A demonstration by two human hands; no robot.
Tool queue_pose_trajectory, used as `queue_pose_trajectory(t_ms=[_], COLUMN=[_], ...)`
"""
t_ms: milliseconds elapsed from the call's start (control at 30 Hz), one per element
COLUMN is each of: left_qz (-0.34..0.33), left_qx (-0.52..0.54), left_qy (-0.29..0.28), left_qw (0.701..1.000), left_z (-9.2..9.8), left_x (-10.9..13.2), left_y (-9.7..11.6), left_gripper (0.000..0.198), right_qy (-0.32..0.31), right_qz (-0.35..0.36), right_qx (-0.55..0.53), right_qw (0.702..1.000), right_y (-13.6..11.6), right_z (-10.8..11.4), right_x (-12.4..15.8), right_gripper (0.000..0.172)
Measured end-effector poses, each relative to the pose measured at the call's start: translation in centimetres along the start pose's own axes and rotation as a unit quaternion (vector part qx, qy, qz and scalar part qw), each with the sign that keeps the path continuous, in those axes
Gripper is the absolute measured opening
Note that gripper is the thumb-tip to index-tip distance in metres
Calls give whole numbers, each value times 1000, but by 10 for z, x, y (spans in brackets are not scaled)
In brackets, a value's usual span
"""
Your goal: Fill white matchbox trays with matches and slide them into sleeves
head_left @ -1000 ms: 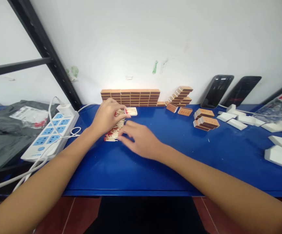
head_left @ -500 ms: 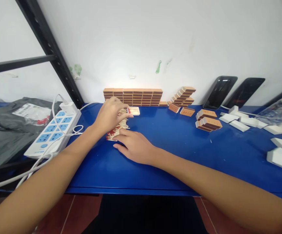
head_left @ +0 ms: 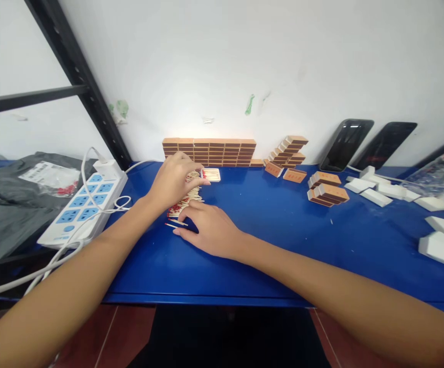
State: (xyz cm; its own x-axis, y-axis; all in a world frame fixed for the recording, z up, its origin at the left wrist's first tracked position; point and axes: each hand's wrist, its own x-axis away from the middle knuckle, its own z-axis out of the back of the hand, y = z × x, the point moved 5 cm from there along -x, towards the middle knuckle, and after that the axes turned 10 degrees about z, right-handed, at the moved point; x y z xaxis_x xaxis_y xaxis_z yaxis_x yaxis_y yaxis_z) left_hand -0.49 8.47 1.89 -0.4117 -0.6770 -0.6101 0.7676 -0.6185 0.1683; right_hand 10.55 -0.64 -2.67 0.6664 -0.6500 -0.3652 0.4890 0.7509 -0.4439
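Note:
A pile of red-tipped matches [head_left: 184, 203] lies on the blue table, partly hidden by both hands. My left hand [head_left: 178, 179] rests over the pile's far part, its thumb and fingers around the left end of a white matchbox tray [head_left: 212, 175] filled with matches. At the near end of the pile is my right hand [head_left: 210, 230], with thumb and index finger apart and nothing between them that I can make out. Two loose matches [head_left: 176, 224] lie beside its fingertips.
Matchboxes form a stacked wall [head_left: 224, 152] against the white wall. Further right stand a stepped stack [head_left: 289, 152], more matchboxes [head_left: 327, 190], two phones [head_left: 347, 145] and scattered white pieces [head_left: 442, 245]. A power strip [head_left: 86, 207] with white cables lies at the left.
My right thumb has moved slightly toward me and left, away from the index finger. Two loose matches now show apart from the near end of the pile. My left hand has hardly moved.

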Motion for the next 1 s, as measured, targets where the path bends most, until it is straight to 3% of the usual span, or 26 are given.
queue_pose_trajectory(t_ms=[367, 500, 633, 800, 867, 1000], left_qz=[-5, -6, -6, -14, -19, -25], left_qx=[16, 15, 11, 13, 24, 48], left_qy=[-10, -15, -17, -27, -26, -26], left_qw=[1000, 1000, 1000, 999, 999, 998], left_z=[1, 1, 0, 0, 0, -1], left_x=[-1, 0, 1, 1, 1, 1], left_y=[-1, -2, -3, -1, 2, 9], left_gripper=[43, 43, 36, 37, 40, 41], right_qy=[-49, -59, -1, 134, 148, 124], right_qz=[42, 67, 43, -17, -25, -25], right_qx=[-11, 10, 37, 88, 105, 132], right_qw=[998, 996, 998, 987, 983, 983], right_y=[1, 0, 21, 65, 74, 81], right_z=[-5, 2, 35, 87, 93, 86], right_x=[-4, 1, 4, 7, 8, 9], right_gripper=[14, 15, 9, 7, 7, 8])
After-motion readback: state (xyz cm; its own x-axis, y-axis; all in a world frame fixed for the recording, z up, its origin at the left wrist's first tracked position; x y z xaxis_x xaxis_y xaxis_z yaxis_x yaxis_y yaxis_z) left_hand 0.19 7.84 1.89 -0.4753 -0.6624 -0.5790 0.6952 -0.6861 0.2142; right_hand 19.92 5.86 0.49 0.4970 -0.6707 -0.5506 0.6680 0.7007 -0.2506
